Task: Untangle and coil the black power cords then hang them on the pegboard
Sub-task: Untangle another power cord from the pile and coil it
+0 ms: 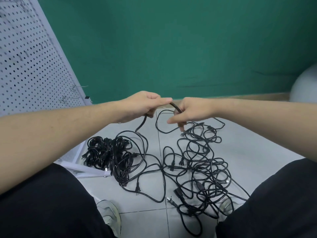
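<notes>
A tangle of black power cords sprawls over the grey floor between my knees. To its left lies a heap of coiled black cords. My left hand grips one black cord, and that cord hangs down from the hand to the floor. My right hand holds the same cord a short way along, fingers curled round it, with the forefinger pointing left. The grey pegboard leans at the upper left, with a few wire hooks near its lower edge.
A green wall stands behind the floor. The pegboard's white metal foot lies beside the coiled heap. My black-trousered knees frame the bottom corners, with a grey shoe below. A pale rounded object sits at the right.
</notes>
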A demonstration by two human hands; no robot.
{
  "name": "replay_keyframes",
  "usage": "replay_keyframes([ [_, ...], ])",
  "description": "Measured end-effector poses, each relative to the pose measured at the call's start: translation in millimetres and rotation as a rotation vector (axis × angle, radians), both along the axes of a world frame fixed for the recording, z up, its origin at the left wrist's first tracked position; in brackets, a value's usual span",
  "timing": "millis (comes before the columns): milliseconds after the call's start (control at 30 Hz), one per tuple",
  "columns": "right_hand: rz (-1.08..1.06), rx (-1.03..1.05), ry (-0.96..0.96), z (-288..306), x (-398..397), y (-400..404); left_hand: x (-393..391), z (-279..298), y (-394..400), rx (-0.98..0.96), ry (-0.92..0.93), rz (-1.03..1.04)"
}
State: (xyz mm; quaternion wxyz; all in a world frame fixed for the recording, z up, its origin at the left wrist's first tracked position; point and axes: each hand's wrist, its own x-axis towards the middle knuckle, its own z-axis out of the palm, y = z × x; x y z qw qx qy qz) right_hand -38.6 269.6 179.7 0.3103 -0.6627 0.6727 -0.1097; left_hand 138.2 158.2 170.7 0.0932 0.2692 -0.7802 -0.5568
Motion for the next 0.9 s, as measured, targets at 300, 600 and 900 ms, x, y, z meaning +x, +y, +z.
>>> replay_keyframes([
  [300, -0.024, 0.24, 0.035, -26.0, -45.3, 12.5, 16.0, 5.2, -25.0, 0.139, 0.217, 0.159],
  [600, -0.22, -0.05, -0.191, -9.8, -58.8, 12.3, 42.7, -13.7, -53.0, -0.15, -0.014, 0.336],
  [900, -0.058, -0.048, -0.067, 6.1, 1.9, 0.7, -6.8, -1.8, 10.6, -0.414, -0.089, -0.086],
])
